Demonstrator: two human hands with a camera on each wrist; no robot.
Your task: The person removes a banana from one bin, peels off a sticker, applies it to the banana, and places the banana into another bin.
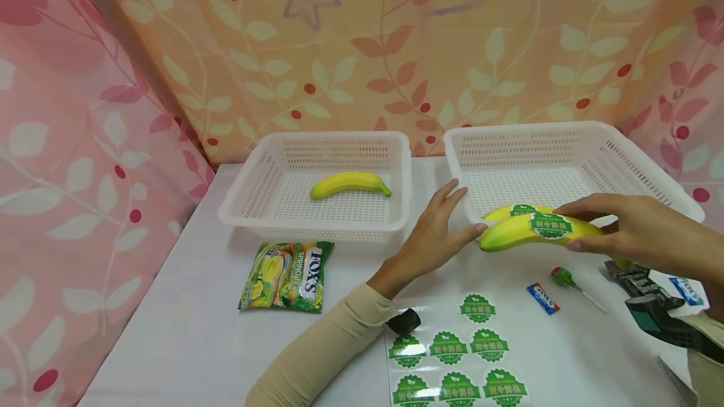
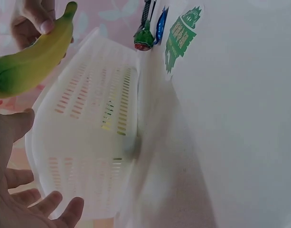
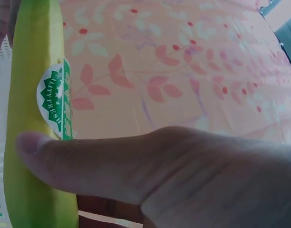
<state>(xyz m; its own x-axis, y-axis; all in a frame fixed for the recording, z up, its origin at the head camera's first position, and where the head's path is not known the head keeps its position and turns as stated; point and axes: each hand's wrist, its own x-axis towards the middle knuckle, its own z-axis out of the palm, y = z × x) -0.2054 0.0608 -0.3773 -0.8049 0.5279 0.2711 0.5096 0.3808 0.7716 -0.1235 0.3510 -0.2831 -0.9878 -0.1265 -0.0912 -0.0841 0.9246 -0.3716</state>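
Note:
My right hand (image 1: 639,225) pinches a yellow banana (image 1: 509,234) by its right end, thumb in front and fingers behind. A round green sticker (image 1: 551,226) is on the banana's side. In the right wrist view the thumb presses the banana (image 3: 33,109) just below its sticker. This banana is over the front rim of the right white basket (image 1: 574,134), partly covering another stickered banana (image 1: 498,213) in it. My left hand (image 1: 432,231) is by the basket's left front corner, fingers spread, thumb tip near the held banana's green tip. In the left wrist view the left hand (image 2: 22,190) holds nothing.
The left basket (image 1: 257,162) contains a plain banana (image 1: 347,184). A candy bag (image 1: 287,276) lies before it. A sticker sheet (image 1: 447,366) is at the front. A lollipop (image 1: 562,277), a small blue wrapped candy (image 1: 543,298) and a black packet (image 1: 645,284) lie on the right.

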